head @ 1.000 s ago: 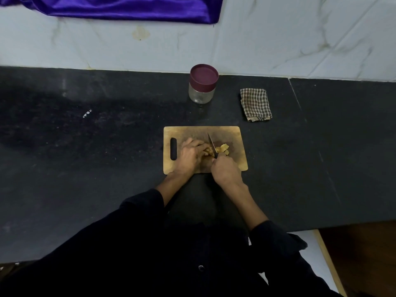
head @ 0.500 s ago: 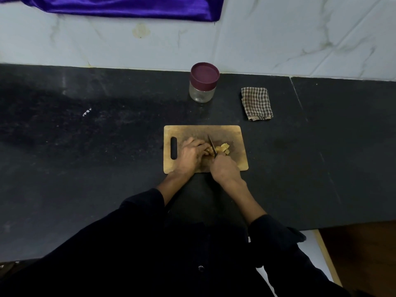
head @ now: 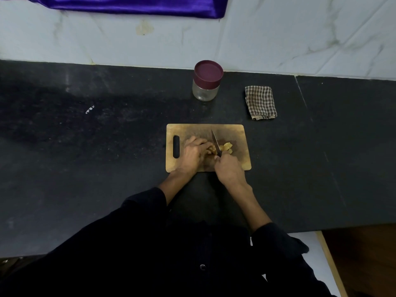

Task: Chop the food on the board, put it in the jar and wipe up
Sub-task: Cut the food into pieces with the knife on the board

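Right hand [head: 229, 170]: fingers curled round the handle of the knife [head: 216, 143] — grip closed on it, handle hidden inside the fist. Blade long axis runs from the fist away from the person and slightly to the left; tip points toward the far edge of the cutting board [head: 205, 130], edge down among the food.

Left hand [head: 194, 154]: fingers curled over the uncut piece of food [head: 212, 149], holding it down just left of the blade. Cut pieces [head: 227, 146], pale yellow, lie just right of the blade, on the right half of the board.

Board: wooden, rectangular, long axis left to right, parallel to the table [head: 85, 168] front edge. Handle slot at its left end. Both wrists cross the near edge. The far strip of the board is bare.

Outward: jar [head: 206, 81], glass, upright, maroon lid on — stands beyond the board near the wall, apart from it. Checked cloth [head: 260, 102], folded, lies to the right of the jar, beyond the board's right far corner, touching neither.

Table: dark stone, a seam running front to back right of the cloth. Open surface left and right of the board. Front edge ends right of the right forearm. Purple fabric [head: 128, 5] hangs on the wall above.
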